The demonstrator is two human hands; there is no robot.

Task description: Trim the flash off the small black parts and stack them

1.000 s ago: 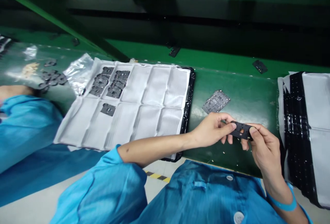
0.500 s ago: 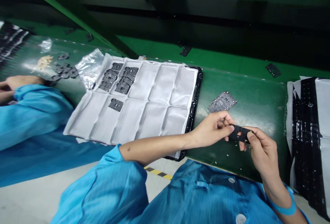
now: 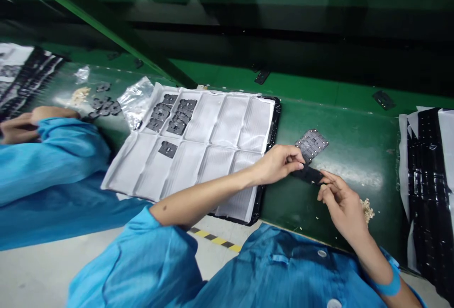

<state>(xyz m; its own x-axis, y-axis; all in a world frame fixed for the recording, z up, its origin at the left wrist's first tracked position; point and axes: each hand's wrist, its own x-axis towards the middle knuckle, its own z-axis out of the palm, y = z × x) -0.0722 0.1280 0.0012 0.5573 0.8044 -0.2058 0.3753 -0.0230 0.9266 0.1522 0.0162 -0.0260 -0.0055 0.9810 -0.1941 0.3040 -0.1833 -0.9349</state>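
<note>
A flat black rectangular plate [image 3: 308, 174] is held at its two ends, above the green bench. My left hand [image 3: 280, 162] pinches the left end, thumb in front. At the right end, my right hand [image 3: 340, 204] has its fingertips closed on the edge. Just behind the plate lies a group of dark plates [image 3: 312, 143] with small bright spots, set close together. A heap of small cream-coloured pieces [image 3: 367, 211] shows beside my right hand, partly hidden by it.
Left of my hands lies a white compartmented tray [image 3: 198, 166] with several dark plates in its left compartments. A clear plastic bag [image 3: 136, 102] touches its corner. A co-worker's sleeve [image 3: 67, 152] is at far left. Black-and-white trays [image 3: 427, 171] stand right. A green post [image 3: 117, 33] slants overhead.
Both hands have moved left with the plate, towards the group of plates. The plate has tilted, and the cream-coloured heap has come into sight. The camera view has shifted slightly.
</note>
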